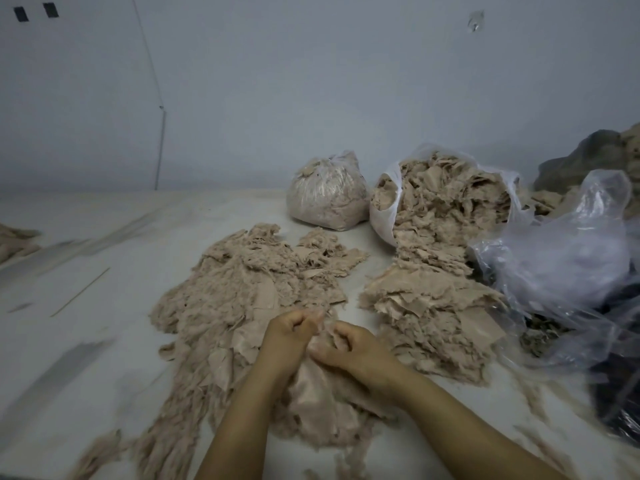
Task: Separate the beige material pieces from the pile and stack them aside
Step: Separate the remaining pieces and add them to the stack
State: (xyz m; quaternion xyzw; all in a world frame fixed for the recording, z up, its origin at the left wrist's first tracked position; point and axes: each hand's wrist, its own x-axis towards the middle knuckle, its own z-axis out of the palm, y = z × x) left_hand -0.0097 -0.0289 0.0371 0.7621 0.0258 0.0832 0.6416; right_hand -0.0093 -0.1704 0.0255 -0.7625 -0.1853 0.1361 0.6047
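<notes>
Between two heaps, both hands pinch beige material.

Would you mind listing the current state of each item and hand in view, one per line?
left hand: fingers curled, pinching beige material
right hand: fingers curled, gripping the same beige piece
spread pile: loose, flat on the table
tied bag: closed, full, upright
open bag: on its side, contents spilling out
spilled heap: loose on the table
clear plastic bag: crumpled
</notes>
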